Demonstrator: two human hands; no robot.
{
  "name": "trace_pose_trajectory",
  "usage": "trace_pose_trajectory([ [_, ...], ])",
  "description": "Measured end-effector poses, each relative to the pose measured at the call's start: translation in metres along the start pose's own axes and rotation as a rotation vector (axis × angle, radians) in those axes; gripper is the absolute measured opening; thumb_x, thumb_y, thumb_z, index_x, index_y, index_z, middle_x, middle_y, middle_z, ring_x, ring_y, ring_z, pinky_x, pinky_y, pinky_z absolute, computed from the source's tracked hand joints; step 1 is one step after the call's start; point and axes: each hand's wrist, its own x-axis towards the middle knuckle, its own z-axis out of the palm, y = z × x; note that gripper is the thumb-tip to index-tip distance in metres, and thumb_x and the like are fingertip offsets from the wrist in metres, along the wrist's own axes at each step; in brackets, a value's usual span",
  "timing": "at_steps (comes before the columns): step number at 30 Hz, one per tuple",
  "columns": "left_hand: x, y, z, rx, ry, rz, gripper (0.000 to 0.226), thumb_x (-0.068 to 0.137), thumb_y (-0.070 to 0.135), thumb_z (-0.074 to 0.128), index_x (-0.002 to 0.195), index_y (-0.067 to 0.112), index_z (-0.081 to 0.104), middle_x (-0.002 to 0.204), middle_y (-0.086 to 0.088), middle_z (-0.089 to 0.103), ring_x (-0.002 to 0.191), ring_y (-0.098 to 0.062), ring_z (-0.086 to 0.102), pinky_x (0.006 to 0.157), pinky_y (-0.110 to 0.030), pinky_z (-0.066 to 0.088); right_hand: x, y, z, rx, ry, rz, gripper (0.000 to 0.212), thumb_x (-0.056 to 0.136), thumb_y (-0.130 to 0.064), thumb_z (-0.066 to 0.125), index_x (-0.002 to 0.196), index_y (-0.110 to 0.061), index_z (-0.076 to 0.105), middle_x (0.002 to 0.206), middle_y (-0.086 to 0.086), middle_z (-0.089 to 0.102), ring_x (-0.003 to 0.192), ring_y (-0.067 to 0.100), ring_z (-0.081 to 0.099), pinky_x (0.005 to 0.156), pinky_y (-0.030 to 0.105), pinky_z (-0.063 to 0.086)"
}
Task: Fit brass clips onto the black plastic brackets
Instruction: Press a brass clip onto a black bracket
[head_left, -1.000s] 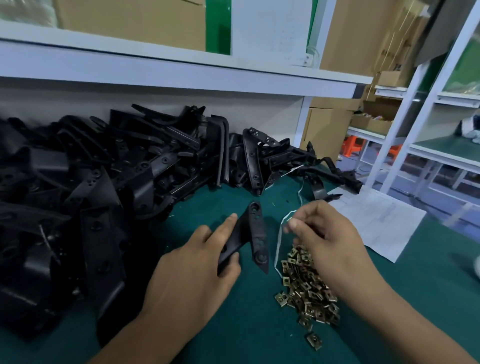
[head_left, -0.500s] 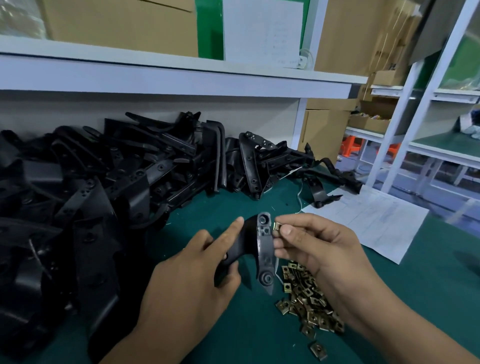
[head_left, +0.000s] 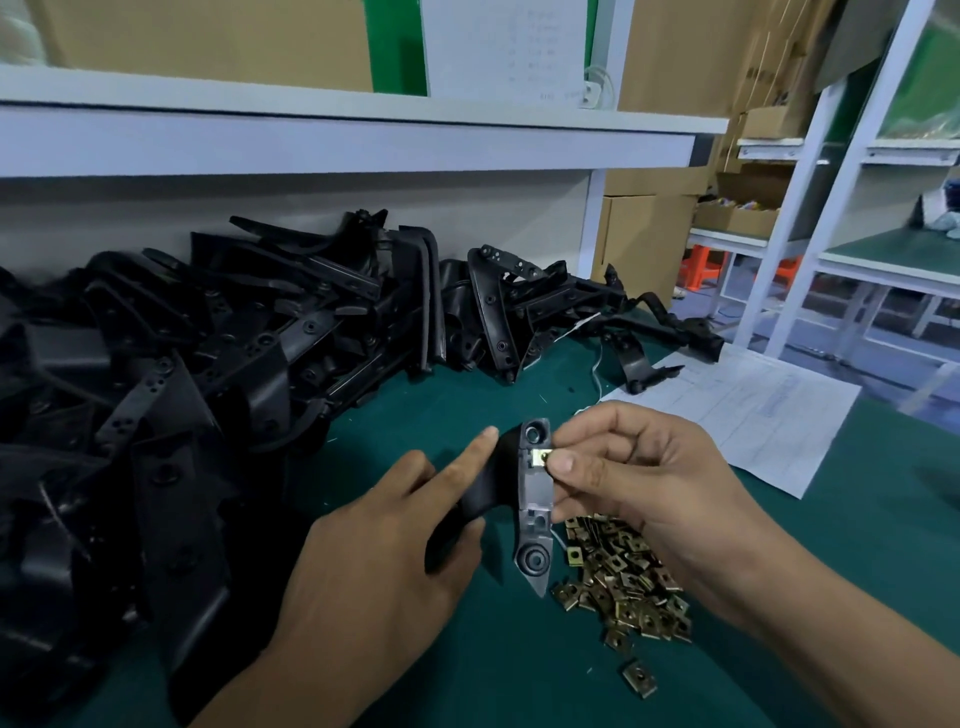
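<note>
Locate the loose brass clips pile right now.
Head view, lower right of centre: the loose brass clips pile lies on the green mat, under the right hand, just right of the held bracket.

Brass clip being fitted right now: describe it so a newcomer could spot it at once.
Start at the green table and find the one bracket held up by both hands. The brass clip sits near its upper end, pinched by the right hand. Every other clip lies loose in the pile below.

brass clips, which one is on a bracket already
The brass clip pinched by the right hand sits against the bracket that the left hand holds; the others lie loose in the clip pile on the mat.
</note>
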Motion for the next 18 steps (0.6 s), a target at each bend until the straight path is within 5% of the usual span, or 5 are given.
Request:
trace_pose_trajectory([
  [7,-0.0015,-0.0028,0.0009,-0.087,0.021,0.074,0.070,0.096,0.053,0.056,0.156,0.061,0.020,0.096,0.021,0.045,0.066,-0.008,0.053,0.055,-0.027,0.053,0.0005,-0.0043,-0.0081,0.082,-0.176,0.103,0.009,0.089,-0.005,0.077,0.097,-0.001,0.075,0.089,0.025,0.076,0.076,0.027,0.076,0.070,0.034,0.063],
  [13,-0.0021,-0.0023,0.0015,-0.096,0.014,0.107,0.068,0.095,0.055,0.049,0.157,0.059,0.021,0.098,0.019,0.046,0.068,-0.008,0.053,0.057,-0.031,0.054,0.0016,-0.0009,-0.0067,0.040,-0.188,0.157,0.009,0.083,-0.018,0.082,0.083,-0.012,0.075,0.081,0.019,0.075,0.068,0.023,0.074,0.065,0.030,0.062],
  [18,-0.0002,0.0003,0.0039,-0.006,0.019,0.034,0.070,0.098,0.057,0.045,0.160,0.055,0.013,0.097,0.020,0.039,0.063,-0.005,0.050,0.052,-0.029,0.053,0.0006,-0.0017,-0.0062,-0.045,-0.258,0.150,0.040,0.103,-0.036,0.059,0.102,0.003,0.068,0.092,0.027,0.072,0.076,0.032,0.070,0.070,0.037,0.060],
])
